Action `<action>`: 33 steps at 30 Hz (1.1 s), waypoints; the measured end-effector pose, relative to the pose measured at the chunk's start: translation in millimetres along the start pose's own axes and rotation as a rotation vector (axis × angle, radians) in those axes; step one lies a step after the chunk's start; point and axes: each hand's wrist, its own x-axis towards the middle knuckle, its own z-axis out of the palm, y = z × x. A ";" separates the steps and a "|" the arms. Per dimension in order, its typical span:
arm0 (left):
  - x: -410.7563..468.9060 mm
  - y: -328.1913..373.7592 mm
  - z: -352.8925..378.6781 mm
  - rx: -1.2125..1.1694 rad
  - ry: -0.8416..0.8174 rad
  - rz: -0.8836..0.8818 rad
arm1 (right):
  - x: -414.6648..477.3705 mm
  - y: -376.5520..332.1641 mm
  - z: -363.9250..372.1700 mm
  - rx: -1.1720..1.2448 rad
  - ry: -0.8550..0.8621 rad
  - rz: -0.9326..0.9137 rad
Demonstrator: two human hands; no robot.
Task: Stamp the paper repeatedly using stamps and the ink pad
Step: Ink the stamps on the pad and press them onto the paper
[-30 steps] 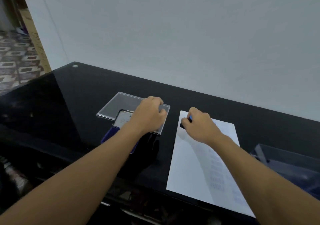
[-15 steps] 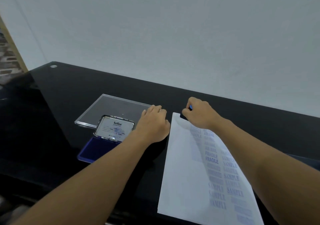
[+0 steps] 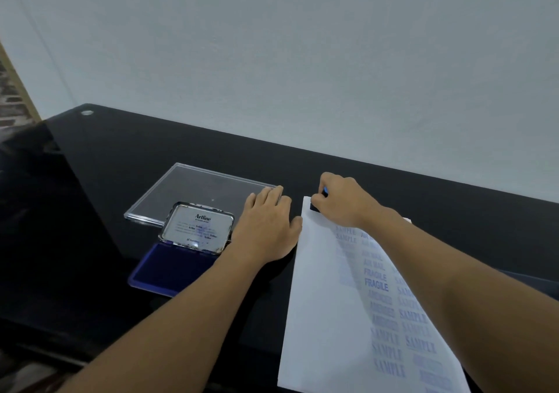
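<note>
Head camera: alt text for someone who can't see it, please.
The right hand holds a stamp on the far corner of a white paper printed with SAMPLE and FRAGILE. The left hand rests flat on the black table beside an open Artline ink pad.

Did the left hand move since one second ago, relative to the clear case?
Yes. The left hand shifted right and nearer the person: mostly off the clear case, now between the ink pad and the paper.
</note>
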 end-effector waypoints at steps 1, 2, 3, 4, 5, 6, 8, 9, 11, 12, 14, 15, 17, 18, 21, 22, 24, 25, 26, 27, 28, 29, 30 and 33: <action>0.1 0.3 -0.3 0.002 0.003 -0.001 | 0.2 -0.7 0.1 -0.003 -0.003 0.002; -0.1 0.7 -0.5 0.003 0.004 -0.002 | 0.3 -1.1 1.1 -0.012 -0.004 0.006; -0.2 1.0 -0.6 0.004 0.006 -0.002 | 0.3 -1.6 3.0 -0.025 0.000 0.007; -0.5 1.1 -0.5 0.007 0.009 -0.003 | 0.0 -2.0 5.4 -0.034 0.012 0.008; -0.4 1.1 -0.1 0.009 0.014 -0.003 | -0.2 -2.2 8.2 -0.034 0.029 0.009; -0.5 0.9 0.2 0.011 0.018 -0.003 | -0.4 -2.2 10.9 -0.026 0.048 0.012; -0.7 0.9 1.0 0.016 0.021 -0.006 | 0.0 -0.8 15.7 -0.009 0.080 0.011; -0.8 1.3 1.3 0.020 0.021 -0.008 | 0.6 0.2 17.5 -0.006 0.094 0.010; -0.7 2.2 1.5 0.026 0.019 -0.008 | 1.6 2.1 19.6 0.000 0.117 0.015; -0.9 2.5 1.6 0.029 0.017 -0.008 | 1.9 2.4 20.5 0.001 0.123 0.017; -0.8 2.5 1.6 0.029 0.013 -0.009 | 2.5 2.3 22.2 -0.001 0.131 0.018; -1.1 2.5 1.6 0.028 0.011 -0.011 | 3.1 2.2 23.1 0.000 0.132 0.022; -1.1 2.6 1.7 0.022 0.009 -0.015 | 4.4 2.5 24.2 0.007 0.140 0.033; -1.1 2.8 1.6 0.018 0.007 -0.017 | 4.8 2.7 24.6 0.012 0.143 0.038; -0.8 3.0 1.7 0.008 0.009 -0.019 | 6.3 1.7 24.9 0.024 0.142 0.042; -1.3 3.0 1.6 0.008 0.008 -0.019 | 7.2 1.6 24.8 0.027 0.139 0.043; -1.8 3.1 1.4 0.006 0.003 -0.022 | 10.6 2.3 23.9 0.038 0.126 0.049; -1.9 3.3 1.1 0.004 0.003 -0.024 | 12.7 3.0 23.4 0.044 0.118 0.051; -1.7 3.5 1.0 0.004 0.004 -0.024 | 14.4 3.7 23.2 0.051 0.113 0.052; -1.5 3.6 0.8 0.005 0.005 -0.023 | 15.6 4.3 23.1 0.057 0.113 0.051; -1.2 3.8 0.6 0.005 0.005 -0.023 | 15.7 4.7 23.4 0.059 0.118 0.047; -0.8 3.7 0.8 0.006 0.004 -0.022 | 15.1 4.9 24.3 0.059 0.125 0.043; -0.8 3.5 0.8 0.009 0.003 -0.021 | 13.5 4.9 25.5 0.058 0.135 0.040; -1.4 3.4 0.7 0.011 -0.003 -0.022 | 7.1 3.5 29.9 0.032 0.168 0.030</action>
